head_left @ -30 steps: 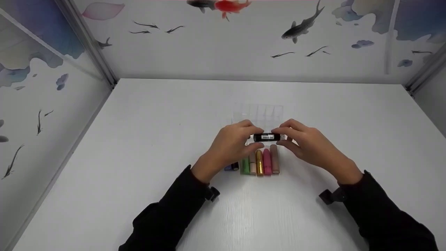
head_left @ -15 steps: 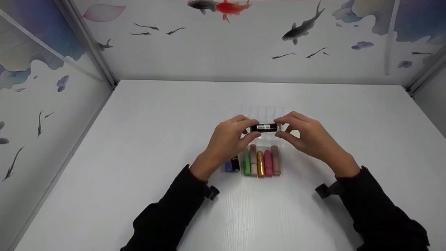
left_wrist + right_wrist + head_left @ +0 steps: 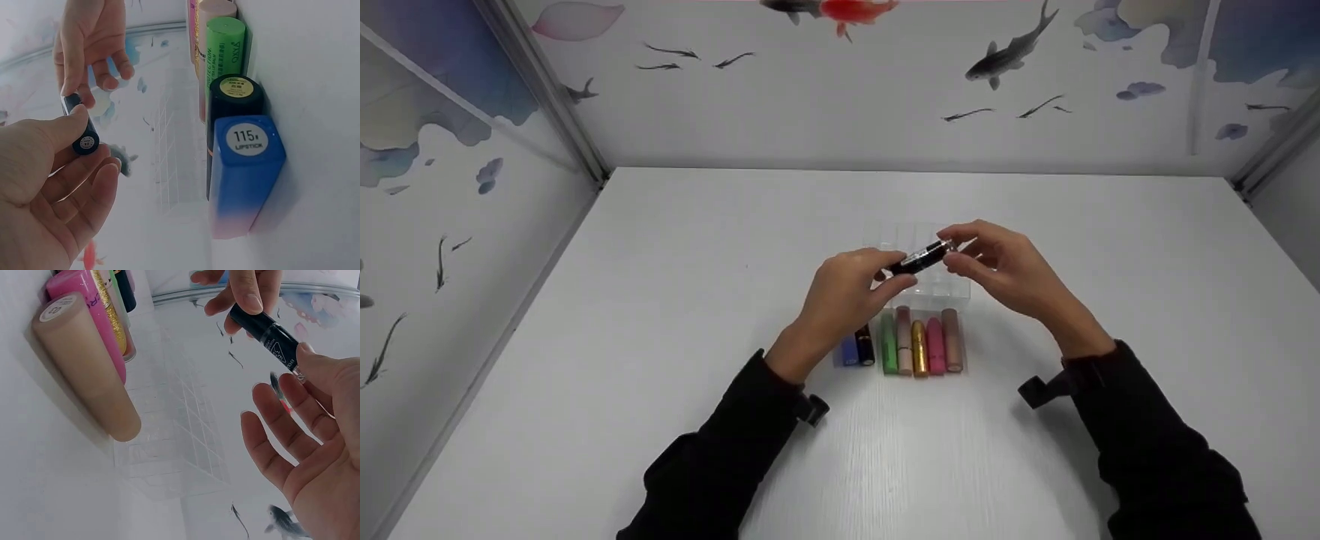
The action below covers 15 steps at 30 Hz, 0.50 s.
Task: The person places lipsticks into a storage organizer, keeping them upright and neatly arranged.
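A black lipstick tube (image 3: 921,259) with a clear, shiny end is held tilted above the clear compartment organizer (image 3: 952,291). My left hand (image 3: 851,285) pinches its dark end between thumb and fingers; a small round label shows on that end in the left wrist view. At the other end, my right hand (image 3: 320,416) pinches the clear tip with thumb and index finger, its other fingers spread. Nearer to me, a row of lipsticks lies on the table: blue (image 3: 247,169), black (image 3: 865,349), green (image 3: 889,345), pale pink (image 3: 904,341), gold (image 3: 919,350), bright pink (image 3: 935,347) and tan (image 3: 87,365).
The white table (image 3: 697,247) extends around the organizer and the row. Panels printed with fish (image 3: 1009,56) rise behind and at the left, joined by a metal corner post (image 3: 559,90). Both dark sleeves carry a wrist camera strap (image 3: 1046,390).
Both hands have moved farther from me with the black lipstick tube, away from the row. The tube has gone from level to tilted, its right end now farther away.
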Available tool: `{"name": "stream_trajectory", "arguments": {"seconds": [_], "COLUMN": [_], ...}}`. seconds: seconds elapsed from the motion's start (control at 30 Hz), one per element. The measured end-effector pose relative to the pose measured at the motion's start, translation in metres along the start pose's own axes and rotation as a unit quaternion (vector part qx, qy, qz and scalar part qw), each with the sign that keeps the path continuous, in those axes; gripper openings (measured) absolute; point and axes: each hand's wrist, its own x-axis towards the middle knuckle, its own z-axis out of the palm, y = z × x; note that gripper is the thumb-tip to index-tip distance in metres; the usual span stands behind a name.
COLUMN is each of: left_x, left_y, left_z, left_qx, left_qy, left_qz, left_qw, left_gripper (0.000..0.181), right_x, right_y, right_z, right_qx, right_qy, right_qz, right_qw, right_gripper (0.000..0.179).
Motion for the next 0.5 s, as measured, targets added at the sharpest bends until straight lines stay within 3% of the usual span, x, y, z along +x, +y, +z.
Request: {"name": "stream_trajectory", "arguments": {"seconds": [0.27, 0.5], "left_x": [0.001, 0.0], "left_y": [0.004, 0.01], "left_z": [0.001, 0.005], "left_qx": [0.0, 0.008], "left_qy": [-0.006, -0.038], "left_qz": [-0.024, -0.028], "left_qw": [0.9997, 0.9988], "left_gripper": [0.032, 0.033], "right_x": [0.004, 0.002], "right_y": [-0.002, -0.001], "right_z": [0.006, 0.009], "right_qx": [0.069, 0.093], "right_qy": [0.021, 0.021], "right_qz": [0.053, 0.079], "right_qw": [0.996, 0.9923], "right_gripper": [0.034, 0.033]}}
